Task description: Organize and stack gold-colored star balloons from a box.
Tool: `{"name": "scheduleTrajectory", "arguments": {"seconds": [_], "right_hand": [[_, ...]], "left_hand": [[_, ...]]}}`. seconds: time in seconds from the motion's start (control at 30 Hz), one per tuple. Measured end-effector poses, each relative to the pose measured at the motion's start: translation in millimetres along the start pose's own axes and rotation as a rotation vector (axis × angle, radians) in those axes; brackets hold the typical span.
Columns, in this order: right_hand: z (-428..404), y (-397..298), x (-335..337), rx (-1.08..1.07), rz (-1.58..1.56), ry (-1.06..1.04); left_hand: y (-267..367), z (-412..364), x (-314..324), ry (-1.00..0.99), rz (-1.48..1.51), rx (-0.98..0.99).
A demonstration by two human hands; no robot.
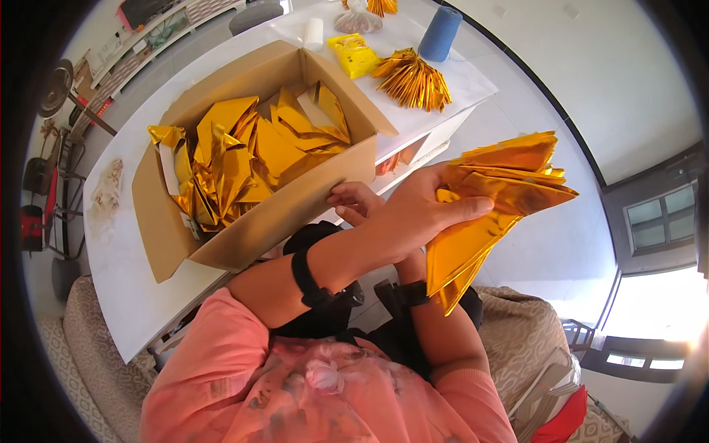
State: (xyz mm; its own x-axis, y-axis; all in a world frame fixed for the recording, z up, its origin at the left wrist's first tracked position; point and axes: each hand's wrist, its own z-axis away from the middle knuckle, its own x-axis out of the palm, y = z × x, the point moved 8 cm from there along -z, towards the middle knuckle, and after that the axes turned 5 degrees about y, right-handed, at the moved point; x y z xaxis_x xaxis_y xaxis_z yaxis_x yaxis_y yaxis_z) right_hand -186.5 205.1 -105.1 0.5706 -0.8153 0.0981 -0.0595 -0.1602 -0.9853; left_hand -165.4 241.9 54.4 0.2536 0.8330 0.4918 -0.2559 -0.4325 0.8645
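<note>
My left hand [424, 207] reaches across to the right and grips a bundle of folded gold foil paper [498, 183], the thumb pressed on its near side. The bundle's pointed layers fan out over the floor. Behind the left wrist, my right hand [359, 204] is partly hidden. Its visible fingers are slightly curled and apart, with nothing seen in them. They lie close to the near wall of a cardboard box [288, 213]; whether they touch it is unclear. Inside that box are several folded gold foil pieces [277, 144], piled loosely.
The box stands on a white table [133, 288]. Beyond it are a white roll [313, 34], a yellow packet [354, 55], a fanned gold foil piece [415, 80] and a blue cone of thread [440, 34]. A crumpled plastic bag [106, 191] lies at left. Patterned sofa covers [520, 321] flank me.
</note>
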Motion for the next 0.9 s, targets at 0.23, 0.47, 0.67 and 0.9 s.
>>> {"name": "scheduleTrajectory", "arguments": {"seconds": [0.23,0.47,0.67,0.9], "right_hand": [[8.2,9.9,-16.5,0.303,-0.223,-0.018],[27.4,-10.7,-83.6,0.314,-0.255,0.363],[12.9,-44.5,-138.5,0.234,0.040,0.543],[-35.2,-108.4,-189.3,0.069,0.563,0.643]], "left_hand": [[-22.6,-63.1,-6.2,-0.041,0.020,-0.008],[-32.9,-70.4,-66.8,0.140,0.069,0.103],[-34.0,-64.3,-74.9,0.056,0.248,0.058],[-26.5,-61.9,-83.0,-0.014,0.557,0.069]]}}
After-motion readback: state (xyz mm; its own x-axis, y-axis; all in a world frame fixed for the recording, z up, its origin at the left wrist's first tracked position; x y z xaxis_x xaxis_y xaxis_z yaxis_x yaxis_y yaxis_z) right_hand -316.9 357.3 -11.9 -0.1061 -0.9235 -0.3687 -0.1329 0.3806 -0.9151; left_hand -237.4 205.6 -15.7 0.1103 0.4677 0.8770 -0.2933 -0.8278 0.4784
